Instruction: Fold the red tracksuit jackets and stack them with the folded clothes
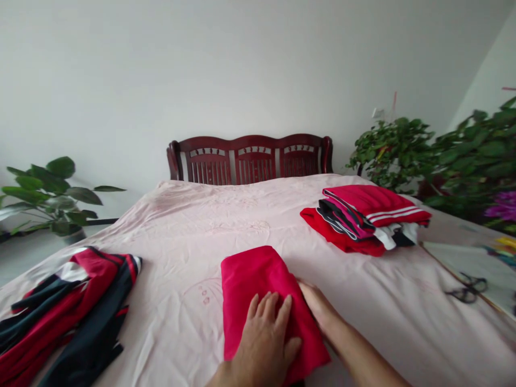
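While I watch from the head camera, my left hand (262,344) lies flat on a folded red cloth (258,279), and its fingers (266,309) are spread a little apart, not clamped. My right hand (318,306) touches the right edge of the cloth, its fingers (306,293) together there, but I cannot tell if they grip it. The cloth lies on the pink bed sheet (181,226), at the bottom of my view. To the right, a stack of folded red clothes (363,220) is well apart, with a wide stretch of sheet between. To the left, a heap of red and navy garments (64,317) is also apart. Black scissors (465,287) lie past the bed's right edge.
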The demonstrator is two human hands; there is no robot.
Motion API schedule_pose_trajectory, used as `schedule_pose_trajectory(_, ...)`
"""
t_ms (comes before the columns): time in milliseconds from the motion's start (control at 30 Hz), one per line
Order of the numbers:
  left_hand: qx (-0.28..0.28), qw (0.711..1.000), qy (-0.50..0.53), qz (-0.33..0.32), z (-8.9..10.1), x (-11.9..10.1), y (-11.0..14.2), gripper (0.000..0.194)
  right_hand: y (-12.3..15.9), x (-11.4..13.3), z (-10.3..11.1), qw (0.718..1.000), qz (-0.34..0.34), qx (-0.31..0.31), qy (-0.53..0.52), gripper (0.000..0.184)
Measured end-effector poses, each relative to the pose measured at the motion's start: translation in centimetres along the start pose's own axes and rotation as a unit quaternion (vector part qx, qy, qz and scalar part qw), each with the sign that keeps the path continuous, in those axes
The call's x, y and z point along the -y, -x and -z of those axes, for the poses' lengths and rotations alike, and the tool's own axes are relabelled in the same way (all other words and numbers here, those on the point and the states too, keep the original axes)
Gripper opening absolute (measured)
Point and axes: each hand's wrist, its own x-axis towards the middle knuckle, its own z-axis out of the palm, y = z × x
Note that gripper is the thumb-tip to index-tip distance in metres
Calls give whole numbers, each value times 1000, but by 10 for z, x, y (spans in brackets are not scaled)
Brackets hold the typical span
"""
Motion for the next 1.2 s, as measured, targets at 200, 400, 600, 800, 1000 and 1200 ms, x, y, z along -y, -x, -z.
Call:
schedule_pose_trajectory(200, -13, 993, -95, -75, -43, 13, 11, 83, -19, 31, 23, 992, 71, -46, 96, 55)
schedule_pose_trajectory(400, -75, 957, -203, -194, -73, 22, 23, 76, -26, 44, -33, 877, 247, 115, 395, 53)
schedule_pose_trajectory(600, -125, 939, -196, -255, -76, 38, 41, 59, -38, -6, -43, 854, 209, 137, 456, 51)
schedule_pose_trajectory(800, -147, 976, 160, -4, -17, 61, 56, 69, -41, -30, -14, 930, 61, 26, 360, 64)
schedule_pose_trajectory(1000, -146, 725, 570, 359, 28, 75, 27, 66, -11, -42, -5, 977, 22, 0, 211, 68)
schedule_pose_trajectory(1200, 59, 574, 734, 358, 34, 77, -2, 46, 12, -40, -11, 999, 5, -31, 43, 76)
